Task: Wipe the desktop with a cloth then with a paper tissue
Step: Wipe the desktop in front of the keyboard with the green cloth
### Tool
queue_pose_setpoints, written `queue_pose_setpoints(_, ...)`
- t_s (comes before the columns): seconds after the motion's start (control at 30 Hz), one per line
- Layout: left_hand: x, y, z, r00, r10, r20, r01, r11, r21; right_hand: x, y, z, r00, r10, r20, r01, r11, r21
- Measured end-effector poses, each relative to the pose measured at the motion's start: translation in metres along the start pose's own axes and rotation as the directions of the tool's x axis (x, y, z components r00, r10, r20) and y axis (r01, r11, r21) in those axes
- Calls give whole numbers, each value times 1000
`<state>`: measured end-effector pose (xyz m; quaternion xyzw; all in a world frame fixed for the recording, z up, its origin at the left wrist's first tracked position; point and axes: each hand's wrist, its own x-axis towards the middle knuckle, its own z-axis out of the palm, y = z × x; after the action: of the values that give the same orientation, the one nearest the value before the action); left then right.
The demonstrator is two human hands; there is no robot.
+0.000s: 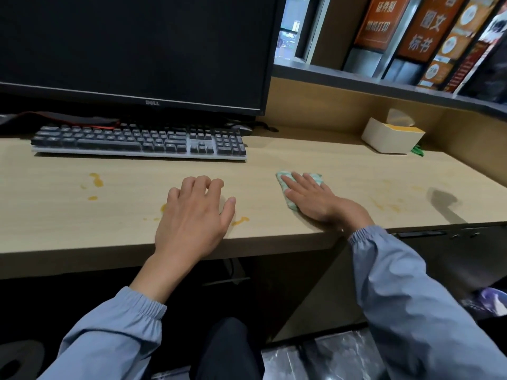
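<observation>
I think I'm partway through the cloth part. My right hand (315, 200) lies flat on the green cloth (284, 177), fingers straight, pressing it to the surface (315, 160) right of the middle. Orange spots (96, 180) near my left hand (194, 212) (fingers loose, holding nothing) need wiping. The tissue box (389, 137) sits untouched at the back.

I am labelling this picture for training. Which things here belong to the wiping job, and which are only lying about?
For the job:
- cloth, pressed flat under the right hand
- desk with orange stains
- tissue box
- left hand, resting on the desk

Lying about:
- keyboard
- monitor
- books on the shelf
</observation>
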<state>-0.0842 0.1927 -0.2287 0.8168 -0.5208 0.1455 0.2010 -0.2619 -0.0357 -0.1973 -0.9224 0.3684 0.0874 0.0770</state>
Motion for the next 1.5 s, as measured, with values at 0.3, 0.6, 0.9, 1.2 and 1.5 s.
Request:
queue_pose_setpoints(0.3,3,0,-1,999,-41,5,41,999,12,115,4,-37,998,53,45,-52,998,-41)
queue_pose_setpoints(0.6,5,2,-1,999,-38,-1,38,999,-6,194,2,-68,995,76,61,-71,995,-74)
queue_pose_setpoints(0.9,5,0,3,998,-35,-47,34,999,-14,217,-2,-76,989,146,30,-142,986,-89)
queue_pose_setpoints(1.2,3,0,1,998,-53,-42,53,999,-13,171,2,-58,998,54,24,-52,997,-49)
queue_pose_setpoints(1.5,-1,1,-3,999,-48,19,47,999,10,72,-10,-32,999,14,33,-13,1000,-23)
